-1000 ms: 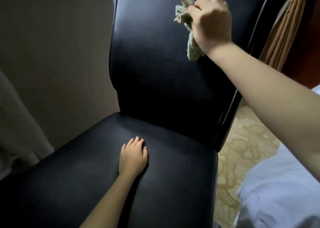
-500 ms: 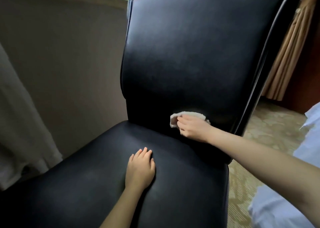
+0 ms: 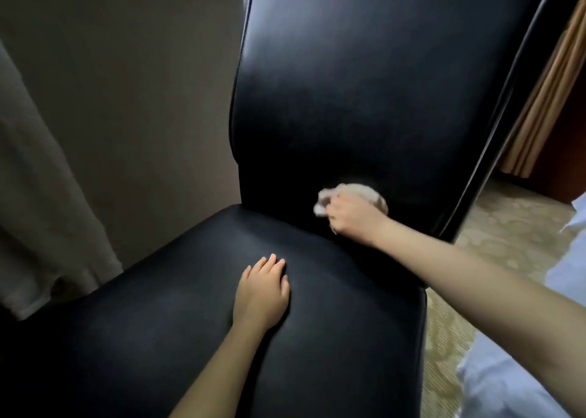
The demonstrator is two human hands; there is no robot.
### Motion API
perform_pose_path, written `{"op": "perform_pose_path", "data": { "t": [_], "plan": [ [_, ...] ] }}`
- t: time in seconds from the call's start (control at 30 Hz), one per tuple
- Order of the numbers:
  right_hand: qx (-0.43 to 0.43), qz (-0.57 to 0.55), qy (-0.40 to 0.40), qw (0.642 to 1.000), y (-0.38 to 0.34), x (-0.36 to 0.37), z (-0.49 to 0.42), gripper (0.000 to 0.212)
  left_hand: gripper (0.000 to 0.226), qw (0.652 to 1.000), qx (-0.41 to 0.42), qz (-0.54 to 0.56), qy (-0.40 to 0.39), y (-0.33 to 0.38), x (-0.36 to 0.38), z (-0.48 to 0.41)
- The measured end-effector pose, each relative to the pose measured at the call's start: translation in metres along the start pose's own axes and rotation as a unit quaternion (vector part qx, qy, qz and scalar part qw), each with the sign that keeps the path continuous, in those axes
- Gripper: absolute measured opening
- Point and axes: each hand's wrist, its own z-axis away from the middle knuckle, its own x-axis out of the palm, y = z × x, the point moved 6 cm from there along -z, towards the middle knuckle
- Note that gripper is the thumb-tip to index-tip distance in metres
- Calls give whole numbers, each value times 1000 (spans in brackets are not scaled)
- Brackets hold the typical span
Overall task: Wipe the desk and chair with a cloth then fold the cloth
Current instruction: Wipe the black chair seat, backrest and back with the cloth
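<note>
Head cam, from my end: black glossy leather-look chair (image 3: 364, 84) fills most of the view, w/ tall backrest upright and padded seat (image 3: 190, 338) running toward me. L hand (image 3: 261, 294) lies palm down on the seat, approx. mid-cushion, fingers straight and close together, thumb alongside. It holds nothing. R hand (image 3: 355, 216) reaches in from the right, forearm crossing the seat's right rear corner, fingers curled round a small pale bunched cloth (image 3: 361, 191). Cloth is pressed against the bottom of the backrest, just above the crease where back meets seat, right of centre. It's motion-blurred, so I can't make out its folds or exact colour. A lump sticks out above the knuckles and a bit more to the left of them. The 2 hands are apart, R one further from me. Bkgd: plain beige wall (image 3: 126, 84) left of the chair, white curtain (image 3: 28, 211) at far left edge, tan pleated drape (image 3: 545, 100) on the right, patterned beige carpet (image 3: 507, 227) below it, white fabric (image 3: 494, 386) at bottom right, bedding or clothing, can't tell.
</note>
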Motion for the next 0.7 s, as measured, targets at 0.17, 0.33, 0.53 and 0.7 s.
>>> {"op": "perform_pose_path", "data": {
  "t": [0.17, 0.33, 0.53, 0.7],
  "plan": [
    [49, 564, -94, 819, 3, 49, 47, 43, 47, 1000, 13, 5, -14, -8, 0, 6],
    [32, 630, 244, 737, -137, -94, 35, 37, 47, 999, 13, 13, -27, -9, -1, 1],
    [167, 202, 513, 817, -174, -200, 105, 39, 47, 999, 15, 16, -45, -9, -2, 3],
    [323, -194, 520, 766, -47, -183, 157, 29, 46, 999, 15, 11, -39, -8, -3, 2]
  ]
}}
